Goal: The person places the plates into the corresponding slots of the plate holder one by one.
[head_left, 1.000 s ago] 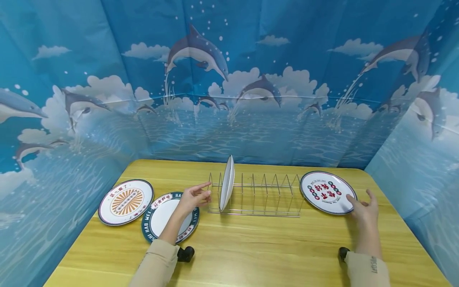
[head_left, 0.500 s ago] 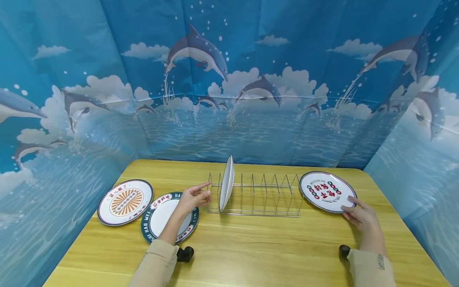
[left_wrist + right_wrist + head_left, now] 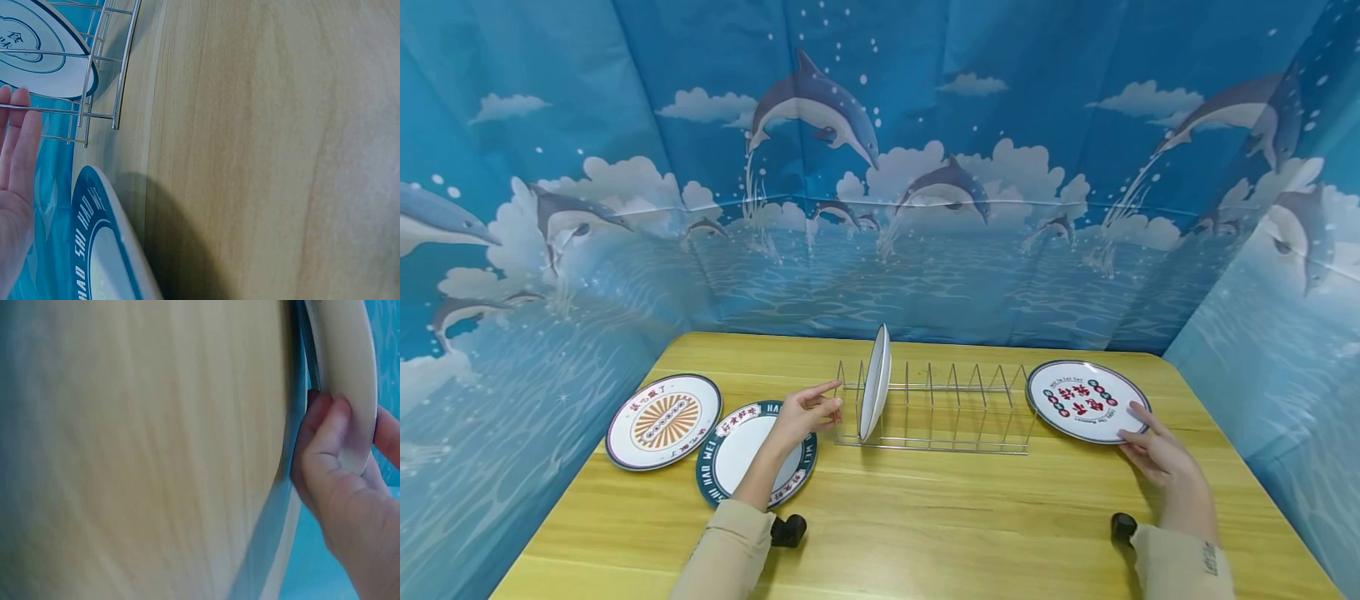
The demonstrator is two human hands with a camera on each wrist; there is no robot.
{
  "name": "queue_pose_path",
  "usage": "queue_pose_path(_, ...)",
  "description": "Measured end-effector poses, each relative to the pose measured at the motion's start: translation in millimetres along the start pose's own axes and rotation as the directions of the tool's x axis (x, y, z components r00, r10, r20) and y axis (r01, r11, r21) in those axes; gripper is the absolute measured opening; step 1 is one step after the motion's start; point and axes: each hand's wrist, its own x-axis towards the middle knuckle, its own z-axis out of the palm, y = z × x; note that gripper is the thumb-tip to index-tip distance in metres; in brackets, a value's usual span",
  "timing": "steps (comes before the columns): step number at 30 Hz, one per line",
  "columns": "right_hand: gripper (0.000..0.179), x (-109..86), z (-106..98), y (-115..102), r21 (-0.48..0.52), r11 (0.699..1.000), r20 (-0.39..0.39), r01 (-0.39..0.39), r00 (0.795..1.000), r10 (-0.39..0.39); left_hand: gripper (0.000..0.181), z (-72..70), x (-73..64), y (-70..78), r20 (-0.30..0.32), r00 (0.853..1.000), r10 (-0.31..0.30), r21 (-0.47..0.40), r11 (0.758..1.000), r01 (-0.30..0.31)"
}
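My right hand (image 3: 1161,457) pinches the right rim of a white plate (image 3: 1066,427) with red characters and a dark edge. The right wrist view shows the pale underside (image 3: 350,356) of this plate between thumb and fingers, its gripped edge raised off the table. At the left end of a wire dish rack (image 3: 955,450), my left hand (image 3: 801,421) touches the end wire. Its fingers (image 3: 24,147) look straight in the left wrist view, where the thumb is hidden. One white plate (image 3: 876,383) stands upright in a slot near the rack's left end.
A green-rimmed plate (image 3: 730,467) lies flat under my left forearm. Left of it lies a white plate (image 3: 703,396) with an orange sunburst pattern. The wooden table (image 3: 955,533) ends at a blue dolphin curtain (image 3: 925,275) behind and at both sides.
My right hand has gone from hovering at the plate with fingers spread to pinching its right rim. The plate's gripped edge has tipped up slightly. My left hand stays where it was.
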Motion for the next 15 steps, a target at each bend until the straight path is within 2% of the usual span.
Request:
queue_pose_path(3,0.095,-0.1,1.4,2.3,0.015,0.998,0.056,0.053,0.997,-0.054,0.048,-0.9,-1.0,0.0,-0.002,1.0,0.001,0.001,1.0,-0.001)
queue_pose_path(7,0.092,-1.4,4.6,4.6,0.129,0.982,0.131,0.136,0.98,-0.153,0.049,-0.5,-1.4,-0.4,-0.012,1.0,0.006,0.001,1.0,-0.006)
queue_pose_path(11,0.088,-3.4,9.4,5.5,0.22,0.95,0.101,0.224,0.963,-0.25,0.05,0.1,-0.6,-1.4,-0.008,1.0,0.017,0.01,1.0,-0.017)
queue_pose_path(15,0.086,-0.9,12.5,3.4,0.226,0.914,0.058,0.337,0.932,-0.358,0.049,0.0,0.4,-2.1,-0.007,1.0,0.021,0.022,1.0,-0.02)
